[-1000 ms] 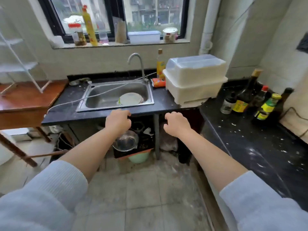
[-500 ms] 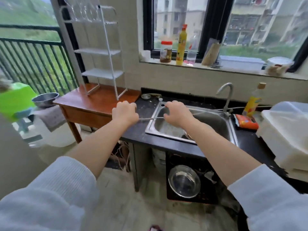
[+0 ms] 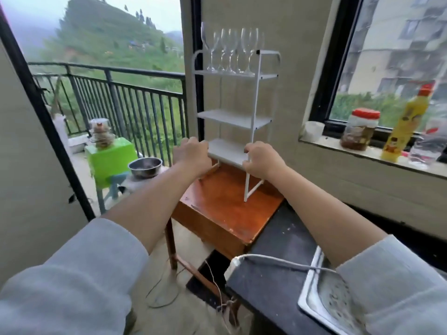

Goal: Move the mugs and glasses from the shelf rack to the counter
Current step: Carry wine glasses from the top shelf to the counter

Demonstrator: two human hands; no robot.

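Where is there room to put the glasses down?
The black counter is bare between the wooden table and the sink, apart from a white cable. The table's front is bare too. The windowsill is crowded with bottles.

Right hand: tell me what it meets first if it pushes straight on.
Probably the white shelf rack: the right hand is loosely curled at its front right post, beside the bottom shelf, and may already touch it; depth is unclear. The wine glasses stand far higher, on top.
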